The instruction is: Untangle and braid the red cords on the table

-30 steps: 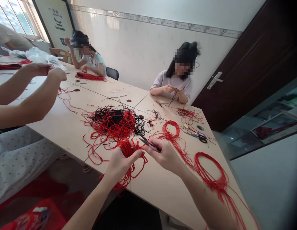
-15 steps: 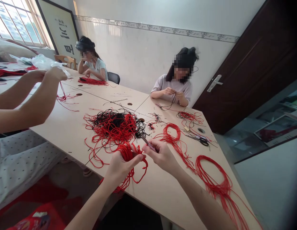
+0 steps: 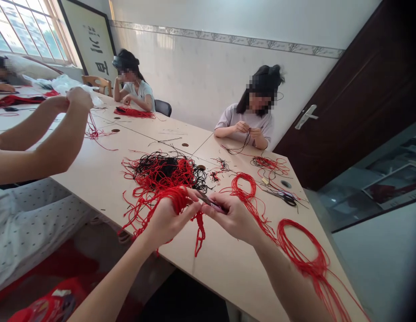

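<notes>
We grip a red cord bundle [image 3: 176,201] in our left hand [image 3: 167,219], raised above the table [image 3: 228,268] so its ends hang free. Our right hand [image 3: 234,217] pinches small snips [image 3: 208,202] — tip aimed at the bundle — beside the tangled pile [image 3: 164,172].

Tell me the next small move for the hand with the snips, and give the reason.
Probably bring the snips in the right hand onto the loose red ends hanging below the bundle of red cord that the left hand grips; the blades already point at that bundle, close beside it.

Red cords [image 3: 167,199], black tangle [image 3: 162,164], beige table [image 3: 94,174].
</notes>
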The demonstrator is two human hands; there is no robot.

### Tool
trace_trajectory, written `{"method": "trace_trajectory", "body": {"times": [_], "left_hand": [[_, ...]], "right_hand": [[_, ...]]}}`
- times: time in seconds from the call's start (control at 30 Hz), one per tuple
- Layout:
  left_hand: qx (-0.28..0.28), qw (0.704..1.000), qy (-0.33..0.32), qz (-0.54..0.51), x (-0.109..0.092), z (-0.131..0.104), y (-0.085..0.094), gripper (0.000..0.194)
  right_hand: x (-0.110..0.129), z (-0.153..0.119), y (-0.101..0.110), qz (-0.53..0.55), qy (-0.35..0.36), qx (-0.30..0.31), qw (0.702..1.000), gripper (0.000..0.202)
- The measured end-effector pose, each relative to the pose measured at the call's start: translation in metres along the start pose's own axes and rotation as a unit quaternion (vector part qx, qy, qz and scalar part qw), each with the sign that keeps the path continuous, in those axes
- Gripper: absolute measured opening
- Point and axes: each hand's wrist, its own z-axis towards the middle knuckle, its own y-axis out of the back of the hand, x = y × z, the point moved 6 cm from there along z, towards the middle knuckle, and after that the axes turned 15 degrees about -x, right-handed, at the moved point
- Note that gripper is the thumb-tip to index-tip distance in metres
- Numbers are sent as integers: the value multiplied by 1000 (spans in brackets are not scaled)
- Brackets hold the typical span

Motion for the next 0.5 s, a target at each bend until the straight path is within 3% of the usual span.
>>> {"method": "trace_trajectory", "body": {"times": [0.1,0.27,0.5], "left_hand": [[46,999,22,4,7,-1,-12,15],[49,997,53,-2,21,-7,-12,18],[58,995,74,-29,20,-14,-10,19]], "right_hand": [[5,-2,-1,-13,12,-8,1000,33],[8,-8,0,-41,40,-26,998,29],[17,-14,-4,-37,59,-22,997,20]]}}
